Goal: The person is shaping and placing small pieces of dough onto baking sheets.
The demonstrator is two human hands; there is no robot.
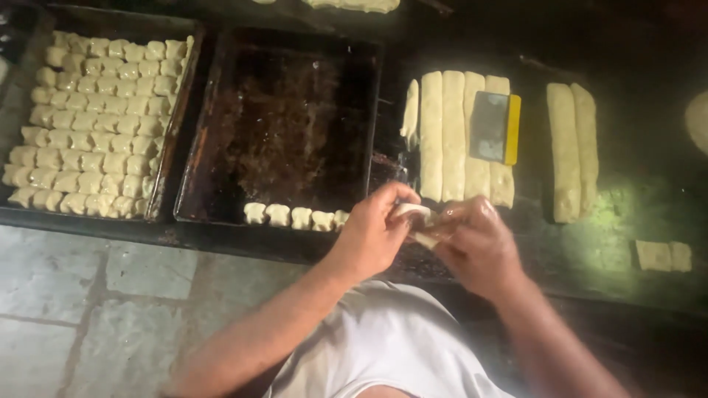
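Note:
My left hand (372, 232) and my right hand (476, 243) meet over the front edge of a dark work surface, both closed on a small pale dough piece (414, 214) held between the fingers. Just left of my hands lies a dark baking tray (287, 125) with a short row of shaped dough pieces (295, 216) along its near edge. Behind my hands several long dough strips (451, 133) lie side by side, with a flat scraper with a yellow edge (495, 127) resting on them.
A second tray (173, 140) at far left is filled with rows of shaped dough pieces. Two more dough strips (574, 147) lie to the right, and two small cut pieces (664, 256) near the right edge. Grey stone floor (88, 309) shows below left.

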